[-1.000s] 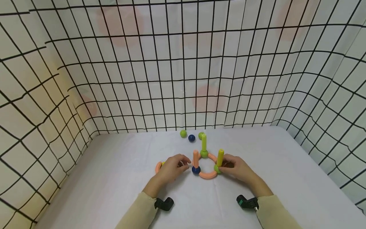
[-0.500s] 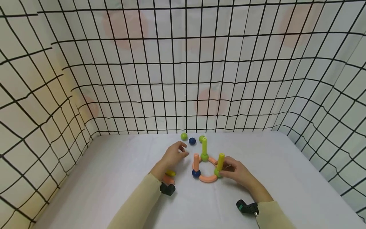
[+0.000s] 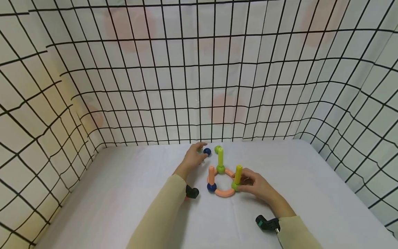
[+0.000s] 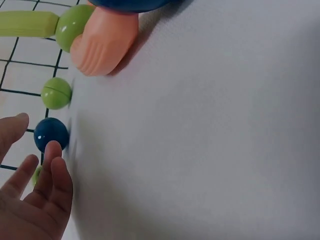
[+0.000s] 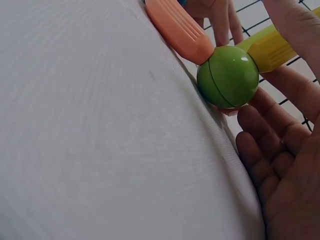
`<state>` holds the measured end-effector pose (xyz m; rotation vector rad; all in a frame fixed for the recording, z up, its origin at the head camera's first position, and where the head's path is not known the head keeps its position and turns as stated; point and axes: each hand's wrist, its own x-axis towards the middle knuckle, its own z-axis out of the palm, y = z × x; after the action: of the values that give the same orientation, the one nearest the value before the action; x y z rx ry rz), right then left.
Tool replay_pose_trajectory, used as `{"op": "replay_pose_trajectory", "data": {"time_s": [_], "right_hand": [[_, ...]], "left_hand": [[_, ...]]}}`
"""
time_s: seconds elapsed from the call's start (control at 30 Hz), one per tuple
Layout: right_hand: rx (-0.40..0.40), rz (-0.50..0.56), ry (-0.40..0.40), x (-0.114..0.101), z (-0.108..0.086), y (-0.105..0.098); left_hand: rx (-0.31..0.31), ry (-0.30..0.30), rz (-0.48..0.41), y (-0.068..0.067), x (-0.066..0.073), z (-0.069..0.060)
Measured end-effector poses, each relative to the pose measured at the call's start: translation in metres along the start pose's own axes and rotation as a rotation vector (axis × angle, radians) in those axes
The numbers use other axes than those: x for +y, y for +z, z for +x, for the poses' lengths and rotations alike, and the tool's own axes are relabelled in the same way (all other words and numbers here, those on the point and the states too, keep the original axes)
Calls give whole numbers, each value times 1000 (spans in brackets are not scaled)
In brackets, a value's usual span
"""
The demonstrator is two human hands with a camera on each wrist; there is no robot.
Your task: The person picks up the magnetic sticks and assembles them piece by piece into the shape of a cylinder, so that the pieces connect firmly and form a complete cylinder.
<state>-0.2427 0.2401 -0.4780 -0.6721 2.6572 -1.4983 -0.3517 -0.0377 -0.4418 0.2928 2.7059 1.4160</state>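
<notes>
A ring of curved orange sticks (image 3: 225,193) lies on the table, joined by a dark blue ball (image 3: 211,187) and two green balls. Upright on it stand an orange stick (image 3: 211,175), a lime stick (image 3: 220,157) and a yellow stick (image 3: 238,174). My right hand (image 3: 257,185) pinches the yellow stick low down, above its green ball (image 5: 228,77). At the back, my left hand (image 3: 192,159) is spread around a loose blue ball (image 3: 207,151), thumb and fingers apart. In the left wrist view its fingertips overlap that blue ball (image 4: 51,134); contact is unclear.
Beside the blue ball is a loose green ball (image 3: 217,149). Another green ball (image 4: 36,176) is mostly hidden by the left hand. An orange piece (image 3: 186,198) shows under the left wrist camera. A black-gridded white cloth (image 3: 174,86) walls the table's back and sides.
My left hand has moved from beside the ring's left side to the loose balls at the back. The right hand keeps its place at the yellow stick.
</notes>
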Motion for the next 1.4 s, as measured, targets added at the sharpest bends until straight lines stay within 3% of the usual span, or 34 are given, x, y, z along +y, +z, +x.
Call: {"op": "replay_pose_trajectory", "data": {"time_s": [0.23,0.33,0.87,1.13,1.27,1.4], "right_hand": [[3,4,-2,2,0,-1],[1,7,5,2,1,-1],[0,0,56,0,0,1],[-5,27,8,3,0,0],[-2,26,6,2,0,-1],[2,16,18,1,0,-1]], "left_hand": [[-94,-38,-32,7,-1,5],[-107,-61,-17,7,-2,5],[-31,-52,61,13,-2,3],[17,-35,135,15,-3,4],[11,-56,102,14,-2,3],[22,-91,-7,12,-2,2]]}}
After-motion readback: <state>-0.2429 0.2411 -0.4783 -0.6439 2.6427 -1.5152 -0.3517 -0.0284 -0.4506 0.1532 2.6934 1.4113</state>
